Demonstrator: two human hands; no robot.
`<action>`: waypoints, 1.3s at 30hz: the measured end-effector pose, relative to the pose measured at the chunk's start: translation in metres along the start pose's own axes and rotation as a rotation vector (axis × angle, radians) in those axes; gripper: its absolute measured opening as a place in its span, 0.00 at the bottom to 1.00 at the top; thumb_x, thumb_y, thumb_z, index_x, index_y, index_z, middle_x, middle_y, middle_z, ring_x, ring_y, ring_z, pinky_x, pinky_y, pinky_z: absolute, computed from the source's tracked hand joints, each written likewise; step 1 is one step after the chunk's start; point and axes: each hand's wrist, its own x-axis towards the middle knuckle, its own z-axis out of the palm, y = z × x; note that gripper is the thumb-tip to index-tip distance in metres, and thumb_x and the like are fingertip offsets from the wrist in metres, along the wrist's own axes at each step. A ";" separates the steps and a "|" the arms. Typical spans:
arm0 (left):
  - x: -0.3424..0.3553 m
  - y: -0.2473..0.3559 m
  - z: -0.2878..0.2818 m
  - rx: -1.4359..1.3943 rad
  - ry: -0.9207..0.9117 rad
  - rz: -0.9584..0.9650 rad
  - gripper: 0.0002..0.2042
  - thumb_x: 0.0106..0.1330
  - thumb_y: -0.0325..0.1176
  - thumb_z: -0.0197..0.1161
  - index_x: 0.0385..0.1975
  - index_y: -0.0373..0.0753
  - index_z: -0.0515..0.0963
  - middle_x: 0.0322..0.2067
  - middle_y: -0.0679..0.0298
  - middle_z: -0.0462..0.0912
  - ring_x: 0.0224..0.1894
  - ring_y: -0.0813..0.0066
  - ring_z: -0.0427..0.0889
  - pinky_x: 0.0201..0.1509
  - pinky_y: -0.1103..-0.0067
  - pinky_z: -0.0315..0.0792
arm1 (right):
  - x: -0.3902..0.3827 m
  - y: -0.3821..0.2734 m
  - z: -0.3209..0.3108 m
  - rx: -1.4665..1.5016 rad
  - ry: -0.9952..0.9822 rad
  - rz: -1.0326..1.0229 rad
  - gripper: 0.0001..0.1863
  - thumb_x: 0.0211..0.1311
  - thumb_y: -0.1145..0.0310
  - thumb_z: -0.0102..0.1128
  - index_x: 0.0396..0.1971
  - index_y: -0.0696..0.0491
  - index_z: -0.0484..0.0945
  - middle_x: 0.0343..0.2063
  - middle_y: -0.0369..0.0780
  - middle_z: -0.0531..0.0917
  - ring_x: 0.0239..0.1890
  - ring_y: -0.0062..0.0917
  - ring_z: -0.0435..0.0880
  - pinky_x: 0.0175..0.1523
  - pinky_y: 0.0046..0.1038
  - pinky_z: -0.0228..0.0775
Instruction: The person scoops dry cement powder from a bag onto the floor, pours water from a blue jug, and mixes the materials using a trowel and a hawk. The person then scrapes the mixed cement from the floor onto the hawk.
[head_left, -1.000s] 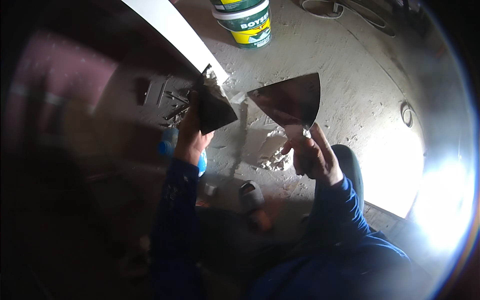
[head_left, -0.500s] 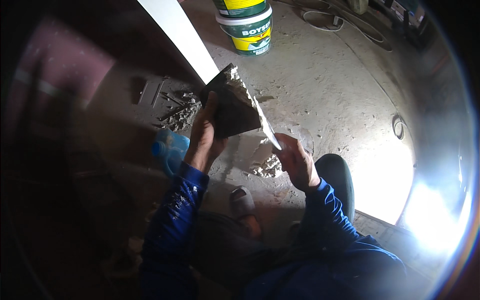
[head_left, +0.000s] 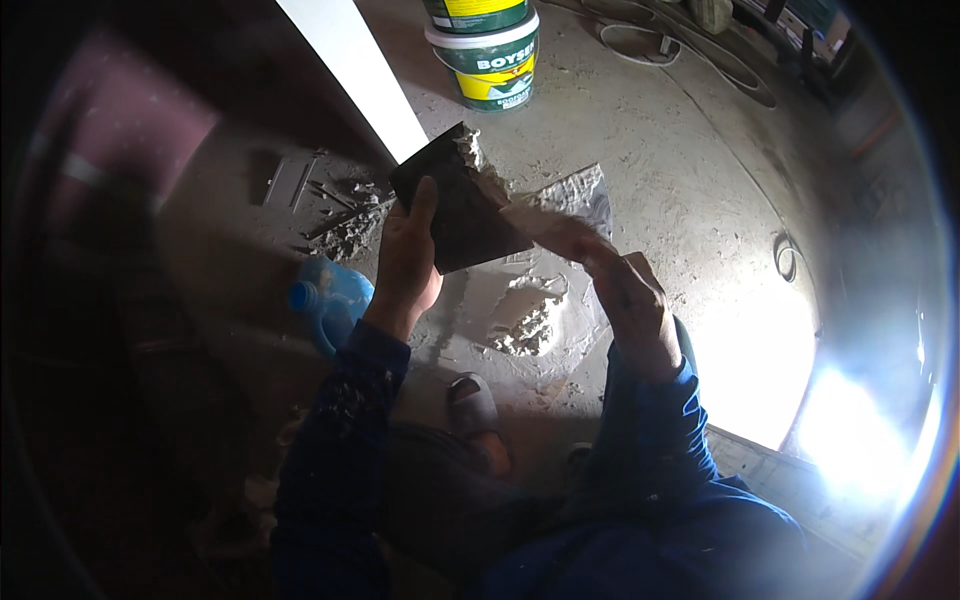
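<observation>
My left hand (head_left: 405, 260) is wrapped round a dark, flat square plate (head_left: 455, 225), its thumb lying on the near face. Pale putty (head_left: 472, 150) clings to the plate's upper right edge. My right hand (head_left: 635, 300) grips a wide putty knife (head_left: 600, 205), its fingers partly blurred. A ragged layer of putty covers the blade, which is tilted close to the plate's right edge; whether they touch I cannot tell. Below the tools, a heap of wet putty (head_left: 530, 320) lies on the smeared floor.
A blue plastic jug (head_left: 345, 295) lies left of the putty. Scraps of debris (head_left: 355, 235) are behind it. A long white board (head_left: 360, 75) slants in from the top beside stacked green buckets (head_left: 495, 80). A cable (head_left: 640, 45) coils far right; a bright light (head_left: 865, 430) glares nearby.
My right hand has turned, swinging the putty knife from edge-on to showing its putty-covered face. Less putty shows along the plate's right edge. My left hand still holds the plate.
</observation>
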 end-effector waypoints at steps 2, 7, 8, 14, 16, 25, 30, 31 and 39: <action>0.000 0.000 0.002 -0.009 0.003 0.007 0.15 0.72 0.42 0.55 0.50 0.39 0.74 0.43 0.64 0.82 0.43 0.75 0.83 0.50 0.74 0.79 | 0.002 0.000 0.002 -0.028 -0.005 -0.014 0.16 0.66 0.69 0.58 0.53 0.43 0.79 0.32 0.42 0.79 0.32 0.34 0.83 0.36 0.32 0.76; 0.002 -0.003 0.005 0.050 0.003 0.061 0.14 0.73 0.41 0.55 0.48 0.38 0.75 0.41 0.65 0.82 0.42 0.77 0.83 0.48 0.77 0.78 | 0.004 -0.005 -0.002 -0.097 -0.061 0.011 0.15 0.65 0.68 0.58 0.51 0.41 0.80 0.29 0.41 0.79 0.29 0.34 0.83 0.33 0.32 0.75; 0.002 -0.004 0.005 0.058 0.021 0.060 0.14 0.73 0.41 0.54 0.48 0.38 0.75 0.41 0.65 0.82 0.41 0.78 0.83 0.48 0.78 0.78 | 0.004 -0.006 -0.006 -0.100 -0.063 0.013 0.15 0.65 0.68 0.59 0.51 0.41 0.80 0.29 0.41 0.79 0.29 0.34 0.83 0.33 0.32 0.75; 0.003 -0.006 -0.001 0.103 0.090 0.062 0.15 0.73 0.41 0.55 0.50 0.37 0.74 0.42 0.64 0.82 0.41 0.77 0.83 0.47 0.78 0.78 | 0.003 -0.010 -0.016 -0.053 -0.265 0.173 0.14 0.70 0.69 0.53 0.53 0.51 0.78 0.43 0.43 0.83 0.46 0.27 0.83 0.51 0.25 0.74; 0.005 -0.005 -0.005 0.094 0.108 0.072 0.17 0.71 0.42 0.58 0.51 0.36 0.73 0.45 0.62 0.81 0.45 0.73 0.82 0.49 0.74 0.79 | 0.006 -0.011 -0.013 -0.009 -0.224 0.192 0.14 0.71 0.66 0.53 0.53 0.51 0.78 0.41 0.42 0.84 0.45 0.25 0.83 0.50 0.23 0.73; 0.003 -0.002 -0.009 0.026 0.017 0.051 0.14 0.72 0.41 0.56 0.47 0.37 0.75 0.40 0.65 0.83 0.40 0.78 0.83 0.47 0.78 0.78 | 0.020 -0.004 -0.013 0.346 -0.342 0.662 0.15 0.70 0.63 0.56 0.53 0.50 0.78 0.35 0.37 0.82 0.40 0.21 0.82 0.43 0.23 0.73; 0.002 -0.004 -0.004 0.048 0.053 0.052 0.12 0.72 0.40 0.55 0.45 0.37 0.76 0.37 0.67 0.82 0.37 0.80 0.82 0.45 0.80 0.77 | 0.008 0.014 0.015 0.123 -0.101 -0.032 0.15 0.66 0.66 0.59 0.52 0.44 0.80 0.31 0.40 0.81 0.33 0.28 0.83 0.37 0.30 0.75; 0.002 -0.004 -0.003 0.080 0.046 0.074 0.12 0.72 0.40 0.55 0.44 0.37 0.76 0.36 0.68 0.82 0.36 0.81 0.81 0.44 0.80 0.77 | 0.006 0.015 0.016 0.004 -0.094 -0.019 0.15 0.66 0.66 0.59 0.52 0.43 0.80 0.31 0.41 0.81 0.33 0.30 0.83 0.38 0.31 0.75; 0.003 0.003 -0.008 0.270 0.150 0.179 0.13 0.72 0.40 0.56 0.44 0.36 0.76 0.34 0.69 0.80 0.35 0.83 0.78 0.41 0.82 0.73 | 0.004 0.008 -0.002 -0.007 -0.245 0.036 0.16 0.66 0.67 0.58 0.53 0.47 0.79 0.37 0.44 0.82 0.40 0.34 0.84 0.45 0.31 0.76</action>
